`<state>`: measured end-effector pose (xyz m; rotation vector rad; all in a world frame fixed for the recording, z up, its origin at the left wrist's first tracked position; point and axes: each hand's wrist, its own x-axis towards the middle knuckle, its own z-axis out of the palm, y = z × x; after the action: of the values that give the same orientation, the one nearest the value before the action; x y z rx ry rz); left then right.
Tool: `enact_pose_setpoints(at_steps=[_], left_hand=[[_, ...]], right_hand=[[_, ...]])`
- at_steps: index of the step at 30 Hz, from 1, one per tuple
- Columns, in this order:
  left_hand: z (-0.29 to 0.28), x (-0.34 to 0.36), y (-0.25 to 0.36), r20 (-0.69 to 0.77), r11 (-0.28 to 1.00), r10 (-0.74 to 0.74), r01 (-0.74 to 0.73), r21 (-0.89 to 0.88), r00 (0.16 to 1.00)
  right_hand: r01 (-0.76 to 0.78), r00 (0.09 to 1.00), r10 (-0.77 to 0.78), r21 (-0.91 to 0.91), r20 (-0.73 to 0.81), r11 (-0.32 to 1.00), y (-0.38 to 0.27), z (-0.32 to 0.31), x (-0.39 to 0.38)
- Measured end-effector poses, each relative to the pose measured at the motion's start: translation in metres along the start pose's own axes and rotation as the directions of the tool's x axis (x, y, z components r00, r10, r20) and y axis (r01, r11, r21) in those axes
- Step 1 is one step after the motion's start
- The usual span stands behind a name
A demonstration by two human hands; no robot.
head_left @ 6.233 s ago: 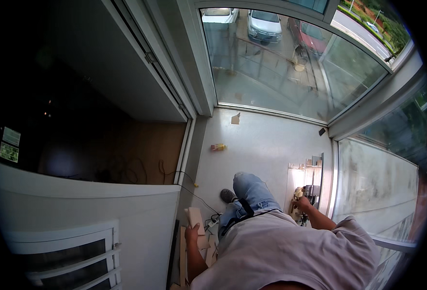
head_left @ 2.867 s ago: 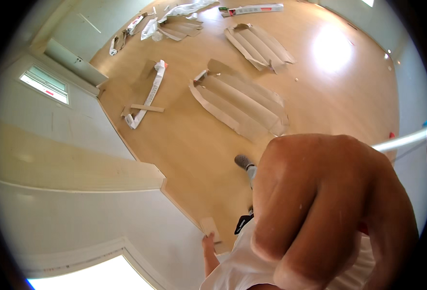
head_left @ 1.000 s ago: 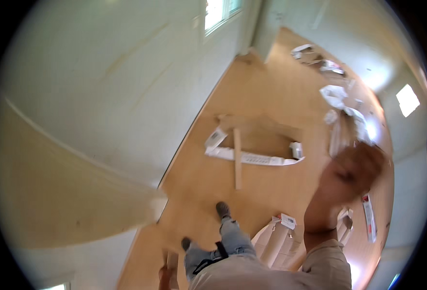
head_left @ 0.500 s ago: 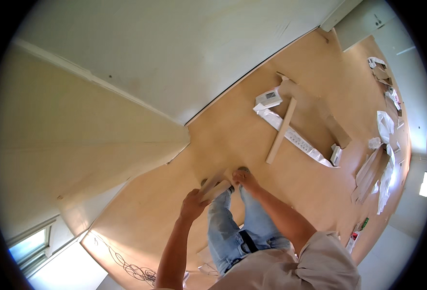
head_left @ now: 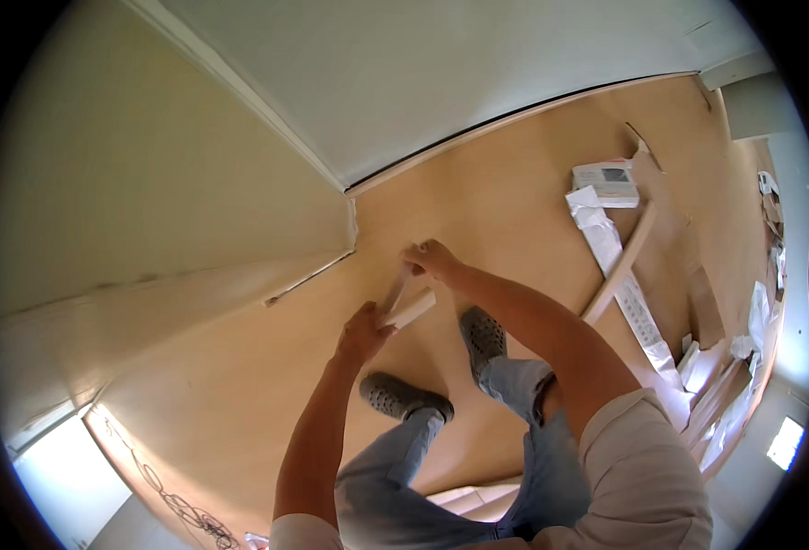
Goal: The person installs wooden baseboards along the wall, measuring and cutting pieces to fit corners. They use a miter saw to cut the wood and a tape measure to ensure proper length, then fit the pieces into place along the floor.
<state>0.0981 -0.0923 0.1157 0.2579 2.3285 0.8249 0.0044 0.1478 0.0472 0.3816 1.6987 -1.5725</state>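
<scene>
My left hand [head_left: 363,334] is closed around one end of a short, pale strip of trim [head_left: 412,310], which slants up to the right with its far end free. A thinner pale strip [head_left: 393,291] runs from the same hand up to my right hand [head_left: 434,260]. The fingers of my right hand are bent and pinch its upper end. Whether the two strips are joined at my left hand cannot be made out. Both hands are over the floor, in front of my shoes and close to the wall corner.
The wall corner [head_left: 349,220] juts out ahead, with a ragged lower edge. To the right lie a white box [head_left: 606,183], a long white wrapper [head_left: 626,284], a long trim piece [head_left: 626,259] and brown cardboard [head_left: 675,220]. Coiled cable [head_left: 194,518] lies at lower left.
My feet have moved apart and the view has turned nearer the wall corner. My hands are farther apart, the right one higher, and the thin strip now stands away from the trim at a wider angle.
</scene>
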Motion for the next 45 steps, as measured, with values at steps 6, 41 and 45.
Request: enact_pose_setpoints(at_steps=[6, 41, 45], left_hand=[[0.046, 0.09, -0.091, -0.14, 0.997, 0.075, -0.075, 0.01, 0.987], [0.106, 0.149, -0.09, -0.756, 0.933, -0.317, 0.332, -0.14, 0.572], [0.096, 0.148, -0.086, -0.72, 0.916, -0.355, 0.375, -0.141, 0.596]], right_hand=[[0.089, 0.984, -0.143, -0.413, -0.104, 0.907, 0.013, 0.002, 0.119], [0.36, 0.918, -0.395, -0.453, 0.018, 0.816, 0.005, 0.038, 0.155], [0.392, 0.887, -0.46, -0.475, -0.031, 0.788, 0.004, 0.045, 0.166]])
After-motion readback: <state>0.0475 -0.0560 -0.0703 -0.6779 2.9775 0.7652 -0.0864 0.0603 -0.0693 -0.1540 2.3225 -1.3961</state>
